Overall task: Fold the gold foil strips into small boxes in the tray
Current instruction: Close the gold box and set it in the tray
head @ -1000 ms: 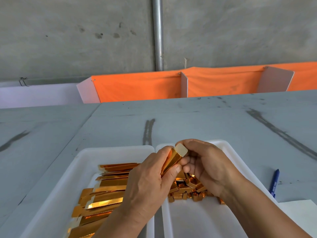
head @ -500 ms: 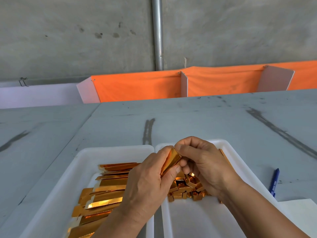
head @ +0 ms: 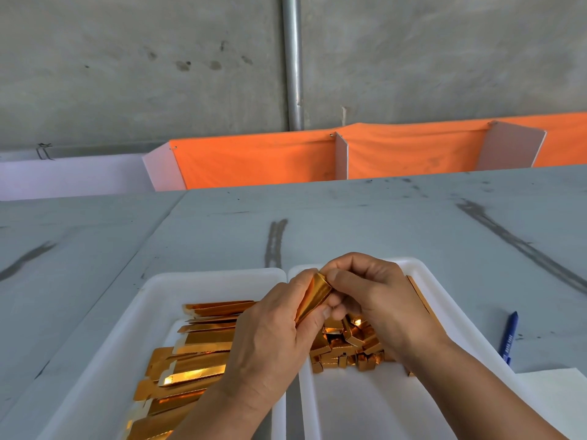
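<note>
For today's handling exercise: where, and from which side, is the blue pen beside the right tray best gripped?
Pinch the blue pen at mid-barrel, from above, fingers across its narrow width: it lies flat on the table, pointing away, apart from the right tray.

You're holding one shiny gold strip (head: 313, 300) tilted, partly folded, over the trays' gap. Flat strips (head: 197, 354) sit stacked in the left tray (head: 190, 277), folded boxes (head: 346, 347) heaped in the right tray (head: 413, 265).

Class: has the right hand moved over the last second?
Yes. The right hand edged slightly left, toward the far-left corner of the right tray, fingers closing over the gold strip.
</note>
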